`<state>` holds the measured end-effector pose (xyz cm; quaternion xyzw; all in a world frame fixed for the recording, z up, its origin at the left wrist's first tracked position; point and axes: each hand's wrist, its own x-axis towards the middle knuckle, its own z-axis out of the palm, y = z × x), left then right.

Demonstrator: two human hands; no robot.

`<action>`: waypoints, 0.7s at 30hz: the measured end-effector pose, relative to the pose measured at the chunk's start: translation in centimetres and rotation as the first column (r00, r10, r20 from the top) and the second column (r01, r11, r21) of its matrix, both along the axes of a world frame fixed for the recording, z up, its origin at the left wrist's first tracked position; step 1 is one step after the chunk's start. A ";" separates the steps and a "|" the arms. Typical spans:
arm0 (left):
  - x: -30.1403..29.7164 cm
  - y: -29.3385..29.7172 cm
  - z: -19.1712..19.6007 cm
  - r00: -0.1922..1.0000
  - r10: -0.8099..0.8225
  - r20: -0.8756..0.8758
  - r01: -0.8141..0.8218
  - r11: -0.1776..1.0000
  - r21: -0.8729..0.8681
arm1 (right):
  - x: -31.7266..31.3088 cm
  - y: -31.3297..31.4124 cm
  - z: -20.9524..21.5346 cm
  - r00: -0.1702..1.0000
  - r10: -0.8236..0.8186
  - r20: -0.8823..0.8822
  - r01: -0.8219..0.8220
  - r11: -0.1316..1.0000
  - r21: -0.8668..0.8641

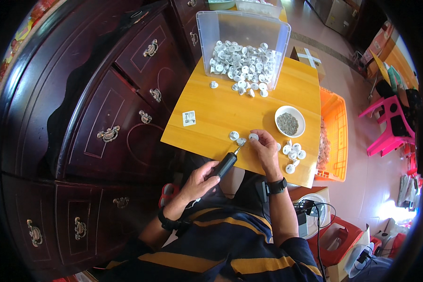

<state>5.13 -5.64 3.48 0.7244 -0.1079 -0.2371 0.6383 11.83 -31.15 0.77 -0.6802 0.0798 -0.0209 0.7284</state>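
Observation:
My left hand point(200, 181) is wrapped round a black electric screwdriver point(226, 164), its thin bit slanting up to the right. The bit's tip meets a small white-and-metal part point(240, 141) on the wooden table. My right hand point(265, 146) pinches a round white plastic piece point(253, 137) just right of that tip. Another round white piece point(233, 136) lies to the left of the bit. Right of my right hand sits a loose group of similar white pieces point(293, 151). Behind them stands a white bowl point(279, 111) full of small metal screws point(287, 124).
A clear plastic bin point(279, 51) lies tipped toward me at the table's far end, white parts point(242, 61) spilling out. A square label point(189, 118) lies on the table point(211, 113). Dark wooden drawers point(98, 122) flank the left; an orange crate point(336, 136) stands right.

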 end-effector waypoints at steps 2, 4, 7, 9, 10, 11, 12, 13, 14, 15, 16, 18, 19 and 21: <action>0.0 -0.1 0.1 1.000 -0.002 -0.007 0.002 1.000 -0.001 | 0.0 0.0 0.0 1.000 0.002 -0.020 -0.001 1.000 0.009; 0.1 -0.4 0.4 1.000 -0.006 -0.014 0.006 1.000 -0.003 | 0.0 -0.2 -0.6 1.000 0.000 -0.029 -0.001 1.000 -0.021; 0.1 -0.6 0.6 0.999 0.028 0.025 -0.027 0.999 -0.024 | 0.0 0.0 -0.6 1.000 0.005 -0.030 -0.006 1.000 -0.026; 0.2 -0.7 0.5 0.999 0.027 0.017 -0.027 1.000 -0.013 | 0.1 0.3 -0.7 1.000 -0.021 0.003 0.021 1.000 -0.014; 0.3 -0.7 0.5 1.000 0.027 0.015 -0.027 1.000 -0.012 | 0.1 0.4 -0.9 0.998 -0.045 0.038 0.045 0.999 -0.002; 0.3 -0.7 0.6 1.000 0.028 0.008 -0.028 0.999 -0.017 | 0.2 0.4 -1.1 0.998 -0.046 0.039 0.046 0.999 -0.003; 0.3 -0.8 0.6 1.000 0.029 0.000 -0.029 0.999 -0.023 | 0.3 0.3 -1.6 0.998 -0.043 0.042 0.044 0.999 -0.017; 0.4 -0.9 0.6 1.000 0.027 0.000 -0.027 0.999 -0.023 | 0.3 0.2 -1.9 0.998 -0.040 0.045 0.041 0.999 -0.031; 0.4 -0.9 0.6 1.000 0.023 0.001 -0.023 0.999 -0.034 | 0.3 0.3 -2.0 0.998 -0.040 0.045 0.041 0.999 -0.030; 0.4 -0.9 0.6 1.000 0.018 0.003 -0.017 0.999 -0.045 | 0.3 0.3 -2.2 0.997 -0.047 0.057 0.049 0.998 -0.039; 0.5 -1.0 0.6 1.000 0.017 0.002 -0.017 0.999 -0.045 | 0.3 0.4 -2.2 0.996 -0.054 0.068 0.057 0.997 -0.047; 0.5 -1.0 0.7 1.000 0.020 -0.005 -0.020 0.999 -0.034 | 0.3 0.3 -2.4 0.997 -0.044 0.067 0.049 0.996 -0.069; 0.6 -1.1 0.8 1.000 0.021 -0.006 -0.021 0.999 -0.033 | 0.3 0.3 -2.4 0.997 -0.036 0.067 0.042 0.995 -0.091; 0.7 -1.3 1.1 1.000 0.019 -0.025 -0.019 1.000 0.000 | 0.3 0.3 -2.7 0.996 -0.044 0.083 0.052 0.994 -0.092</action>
